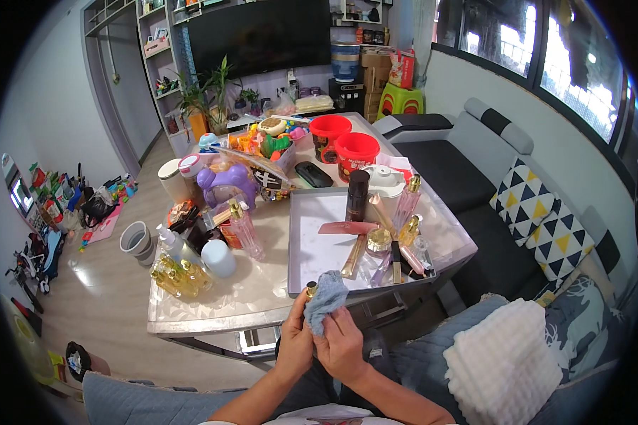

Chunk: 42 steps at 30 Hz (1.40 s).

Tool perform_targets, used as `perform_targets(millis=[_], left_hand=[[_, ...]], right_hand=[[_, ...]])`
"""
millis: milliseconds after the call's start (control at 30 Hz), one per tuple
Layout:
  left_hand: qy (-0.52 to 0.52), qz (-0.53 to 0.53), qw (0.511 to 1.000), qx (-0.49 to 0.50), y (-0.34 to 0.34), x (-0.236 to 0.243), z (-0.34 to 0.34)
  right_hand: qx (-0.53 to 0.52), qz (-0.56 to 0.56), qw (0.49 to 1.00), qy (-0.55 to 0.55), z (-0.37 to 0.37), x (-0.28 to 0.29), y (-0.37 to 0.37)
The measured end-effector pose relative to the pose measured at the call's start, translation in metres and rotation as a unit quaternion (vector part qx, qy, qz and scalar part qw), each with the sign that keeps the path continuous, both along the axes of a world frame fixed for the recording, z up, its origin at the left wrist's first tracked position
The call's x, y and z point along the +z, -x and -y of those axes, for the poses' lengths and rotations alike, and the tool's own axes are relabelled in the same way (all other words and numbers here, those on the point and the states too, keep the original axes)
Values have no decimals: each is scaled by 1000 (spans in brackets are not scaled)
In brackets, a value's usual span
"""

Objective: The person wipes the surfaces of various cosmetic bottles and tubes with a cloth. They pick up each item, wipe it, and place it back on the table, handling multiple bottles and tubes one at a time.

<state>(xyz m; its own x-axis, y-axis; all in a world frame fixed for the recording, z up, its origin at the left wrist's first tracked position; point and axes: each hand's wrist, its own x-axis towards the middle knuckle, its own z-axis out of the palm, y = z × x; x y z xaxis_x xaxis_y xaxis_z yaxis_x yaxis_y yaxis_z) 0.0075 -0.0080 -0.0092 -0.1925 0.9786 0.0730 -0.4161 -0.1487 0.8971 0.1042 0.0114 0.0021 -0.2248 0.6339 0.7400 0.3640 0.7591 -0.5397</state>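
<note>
Just past the table's front edge, my left hand is closed around a small item whose dark, gold-rimmed round top sticks up above the fingers. Its lower part is hidden in my grip, so I cannot tell its full kind. My right hand pinches a blue-grey cloth, which lies against that item's side. Beyond both hands is a shallow white tray with a grey rim. In it are a dark cylindrical bottle, a pink tube, a round gold-topped bottle and several slim cosmetic tubes.
Left on the table stand gold-capped small bottles, a white jar and a tall pink bottle. Farther back are a purple toy and red buckets. A white blanket lies at right on the sofa.
</note>
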Motion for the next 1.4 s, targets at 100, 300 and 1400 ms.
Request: perform_targets(millis=[100,300,1400], left_hand=[[8,58,998,-7,-1,2,-2],[19,145,989,-24,2,6,-4],[11,-13,996,82,12,-7,-8]], right_hand=[[5,3,1000,14,2,-7,0],[9,28,1000,2,2,-17,-3],[24,-3,1000,13,15,-21,-1]])
